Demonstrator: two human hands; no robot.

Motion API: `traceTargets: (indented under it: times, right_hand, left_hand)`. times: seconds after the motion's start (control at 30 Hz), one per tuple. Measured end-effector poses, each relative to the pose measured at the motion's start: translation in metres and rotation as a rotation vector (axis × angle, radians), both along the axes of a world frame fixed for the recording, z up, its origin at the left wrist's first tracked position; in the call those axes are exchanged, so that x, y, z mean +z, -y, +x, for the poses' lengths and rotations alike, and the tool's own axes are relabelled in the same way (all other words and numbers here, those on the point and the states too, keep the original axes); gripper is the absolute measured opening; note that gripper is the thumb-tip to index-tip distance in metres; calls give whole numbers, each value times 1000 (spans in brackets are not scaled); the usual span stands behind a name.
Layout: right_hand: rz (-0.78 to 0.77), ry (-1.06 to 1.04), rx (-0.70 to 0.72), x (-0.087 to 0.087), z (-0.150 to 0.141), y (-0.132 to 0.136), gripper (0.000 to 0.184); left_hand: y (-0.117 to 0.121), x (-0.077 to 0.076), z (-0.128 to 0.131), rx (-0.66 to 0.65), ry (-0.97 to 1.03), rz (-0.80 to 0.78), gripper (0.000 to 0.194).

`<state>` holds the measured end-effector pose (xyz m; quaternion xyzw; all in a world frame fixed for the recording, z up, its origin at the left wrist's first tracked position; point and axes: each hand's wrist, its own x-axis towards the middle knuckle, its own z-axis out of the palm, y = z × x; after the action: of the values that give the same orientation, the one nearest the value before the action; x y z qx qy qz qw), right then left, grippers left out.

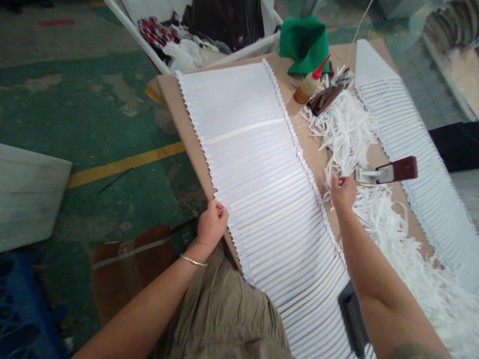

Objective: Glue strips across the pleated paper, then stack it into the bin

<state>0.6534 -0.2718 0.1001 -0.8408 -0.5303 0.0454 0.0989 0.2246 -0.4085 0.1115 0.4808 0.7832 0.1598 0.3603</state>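
Observation:
A long row of overlapping white strips with jagged edges runs up the table. At its left edge my left hand is closed in a pinch; a small pale bit shows at the fingertips, too small to name. My right hand is closed, thumb against fingers, over a heap of loose thin white strips. What its fingers hold cannot be told apart from the heap. Just right of that hand lies a stapler-like tool with a dark red handle.
A bottle with a red nozzle, a brown wrapper and green cloth sit at the table's far end. Another row of white strips lies at right. A white bin stands beyond; a brown stool is at left.

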Motion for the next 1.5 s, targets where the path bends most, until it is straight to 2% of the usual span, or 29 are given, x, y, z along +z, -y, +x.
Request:
traceTargets:
  times: [0.1, 0.17, 0.23, 0.27, 0.4, 0.47, 0.5, 0.6, 0.7, 0.77, 0.87, 0.97, 1.1, 1.27, 1.37, 1.5]
  right_hand:
    - [-66, -135, 36, 9, 20, 32, 43]
    - [-29, -208, 105, 22, 16, 56, 43]
    - [-24, -233, 246, 44, -3, 83, 40]
    - [-78, -249, 346, 56, -17, 97, 37]
    - [-487, -468, 760, 108, -90, 144, 26]
    - [-619, -608, 885, 127, -118, 155, 28]
    - [-656, -662, 901, 134, -126, 158, 30]
    - [-709, -774, 807, 145, -134, 155, 35]
    - [-721, -812, 705, 142, -131, 148, 38]
    - [-726, -830, 688, 136, -131, 145, 40]
    - [-732, -871, 686, 125, -134, 141, 41]
    - [-713, -870, 650, 114, -133, 134, 41]
    - [-668, -848, 590, 97, -123, 118, 41]
    - [-515, -740, 511, 75, -108, 87, 42]
    - [-425, -704, 449, 63, -102, 64, 44]
    - [-338, -650, 375, 54, -97, 33, 44]
  left_hand:
    - [11, 9, 4, -53, 87, 18, 10]
    - [16, 20, 14, -98, 146, 20, 11]
    - [20, 36, 31, -167, 215, 54, 13]
    - [21, 45, 41, -220, 268, 91, 15]
    - [26, 80, 87, -529, 585, 222, 28]
    - [28, 89, 100, -629, 701, 148, 28]
    - [29, 91, 102, -642, 727, 80, 25]
    - [33, 87, 89, -546, 737, -140, 22]
    - [39, 80, 61, -368, 813, -295, 24]
    - [41, 79, 44, -296, 884, -335, 25]
    - [44, 76, 24, -314, 900, -340, 27]
    - [45, 66, 7, -357, 844, -328, 26]
    - [43, 50, -14, -283, 768, -234, 24]
    - [30, 38, -25, -131, 664, -205, 21]
    - [18, 32, -26, -25, 634, -171, 16]
    - [1, 25, -21, 42, 606, -148, 11]
